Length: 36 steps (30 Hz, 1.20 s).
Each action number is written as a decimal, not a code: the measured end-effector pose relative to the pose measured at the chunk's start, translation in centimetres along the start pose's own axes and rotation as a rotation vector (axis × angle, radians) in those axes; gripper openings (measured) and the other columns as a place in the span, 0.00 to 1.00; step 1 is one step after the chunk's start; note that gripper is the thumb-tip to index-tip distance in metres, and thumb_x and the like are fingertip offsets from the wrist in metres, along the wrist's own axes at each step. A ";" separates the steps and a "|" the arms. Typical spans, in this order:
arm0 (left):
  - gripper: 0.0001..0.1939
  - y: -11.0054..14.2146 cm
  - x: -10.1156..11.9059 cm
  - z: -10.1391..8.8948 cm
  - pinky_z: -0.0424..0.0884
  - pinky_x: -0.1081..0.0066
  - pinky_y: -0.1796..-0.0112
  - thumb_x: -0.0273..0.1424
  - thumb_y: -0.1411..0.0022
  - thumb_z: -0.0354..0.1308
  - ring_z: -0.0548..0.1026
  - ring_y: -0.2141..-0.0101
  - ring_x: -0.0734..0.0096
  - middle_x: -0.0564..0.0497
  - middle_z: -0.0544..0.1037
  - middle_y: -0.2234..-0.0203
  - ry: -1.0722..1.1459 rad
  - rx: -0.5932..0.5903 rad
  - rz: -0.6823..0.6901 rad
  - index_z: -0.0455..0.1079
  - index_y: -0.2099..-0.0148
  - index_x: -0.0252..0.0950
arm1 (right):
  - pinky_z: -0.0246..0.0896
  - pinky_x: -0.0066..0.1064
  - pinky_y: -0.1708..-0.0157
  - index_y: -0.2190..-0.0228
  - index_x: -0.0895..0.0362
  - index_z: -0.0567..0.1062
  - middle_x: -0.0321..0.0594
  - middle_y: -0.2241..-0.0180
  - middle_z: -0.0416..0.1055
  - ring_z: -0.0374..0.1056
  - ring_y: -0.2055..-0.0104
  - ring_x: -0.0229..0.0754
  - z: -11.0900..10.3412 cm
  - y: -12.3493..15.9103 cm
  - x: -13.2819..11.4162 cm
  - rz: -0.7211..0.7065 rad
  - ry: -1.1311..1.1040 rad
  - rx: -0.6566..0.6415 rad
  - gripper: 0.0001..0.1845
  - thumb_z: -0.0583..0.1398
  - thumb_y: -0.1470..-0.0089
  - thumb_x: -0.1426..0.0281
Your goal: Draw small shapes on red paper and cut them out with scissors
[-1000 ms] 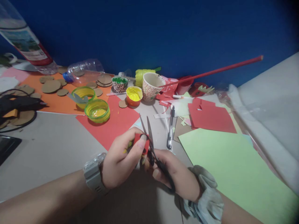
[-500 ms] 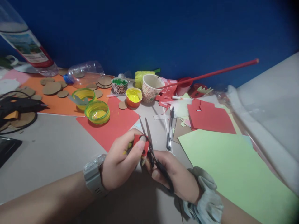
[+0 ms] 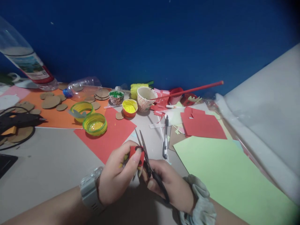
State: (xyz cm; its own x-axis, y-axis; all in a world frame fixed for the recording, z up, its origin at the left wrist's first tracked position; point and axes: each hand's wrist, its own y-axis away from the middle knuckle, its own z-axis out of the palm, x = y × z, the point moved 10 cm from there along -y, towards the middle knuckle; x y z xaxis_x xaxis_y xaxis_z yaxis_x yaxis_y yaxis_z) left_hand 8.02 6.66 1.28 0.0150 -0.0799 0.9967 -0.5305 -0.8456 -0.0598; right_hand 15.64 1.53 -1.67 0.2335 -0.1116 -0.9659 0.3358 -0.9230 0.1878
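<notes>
Between the thumb and fingers of my left hand [image 3: 118,173] is a small red paper piece [image 3: 133,152] with black marks; something yellow shows behind those fingers. My right hand [image 3: 171,179] grips black-handled scissors [image 3: 156,178], their blades slightly apart and pointing away from me, right beside the red piece's edge. Whether the blades bite into the paper I cannot tell. Past the blade tips lies a larger red sheet [image 3: 105,134]. A pen [image 3: 165,137] rests on the table beyond my right hand.
Green paper [image 3: 225,175] and red offcuts [image 3: 202,123] lie at right. Behind stand a patterned paper cup [image 3: 145,101] with a red stick [image 3: 187,92], a yellow paint cup [image 3: 129,109] and yellow-green rings [image 3: 95,124]. At left are a glue gun [image 3: 21,120], cardboard discs [image 3: 51,102] and a tall bottle [image 3: 28,59].
The whole scene sits lower and slightly further left as the head view shifts. Both hands keep nearly the same pose, with scissors and red paper piece close together.
</notes>
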 end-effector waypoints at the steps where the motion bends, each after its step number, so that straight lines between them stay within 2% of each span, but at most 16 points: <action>1: 0.13 0.0 -0.1 0.0 0.60 0.78 0.75 0.37 0.30 0.47 0.61 0.77 0.78 0.58 0.65 0.78 -0.007 0.001 -0.005 0.63 0.67 0.38 | 0.49 0.27 0.74 0.76 0.56 0.59 0.31 0.78 0.53 0.49 0.76 0.34 0.0 0.0 0.1 0.002 -0.006 0.003 0.33 0.49 0.50 0.37; 22: 0.16 0.1 -0.9 0.5 0.61 0.78 0.75 0.40 0.30 0.46 0.64 0.77 0.78 0.58 0.67 0.78 -0.028 -0.030 -0.053 0.64 0.67 0.38 | 0.45 0.27 0.75 0.76 0.56 0.59 0.31 0.77 0.52 0.47 0.75 0.34 -0.1 0.0 0.3 0.015 -0.052 0.030 0.33 0.51 0.52 0.37; 31: 0.19 0.2 -1.0 0.0 0.63 0.77 0.75 0.45 0.33 0.48 0.66 0.77 0.75 0.55 0.67 0.79 -0.036 0.064 -0.034 0.64 0.70 0.37 | 0.46 0.27 0.77 0.78 0.56 0.58 0.31 0.79 0.53 0.47 0.76 0.34 0.1 -0.4 0.9 0.077 -0.061 0.021 0.38 0.50 0.58 0.32; 36: 0.22 0.1 -1.3 0.1 0.64 0.78 0.77 0.50 0.37 0.51 0.67 0.80 0.76 0.56 0.67 0.82 0.069 0.101 -0.111 0.65 0.72 0.37 | 0.48 0.26 0.76 0.79 0.56 0.60 0.32 0.78 0.55 0.49 0.75 0.34 -0.1 -0.9 1.4 0.100 0.015 0.003 0.31 0.55 0.53 0.40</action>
State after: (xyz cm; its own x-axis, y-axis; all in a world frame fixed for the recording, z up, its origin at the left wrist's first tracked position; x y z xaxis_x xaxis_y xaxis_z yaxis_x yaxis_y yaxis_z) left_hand 7.99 6.59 -0.02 0.0081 0.0502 0.9987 -0.4410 -0.8962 0.0487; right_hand 15.81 2.23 -3.20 0.2794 -0.1975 -0.9397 0.3070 -0.9089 0.2823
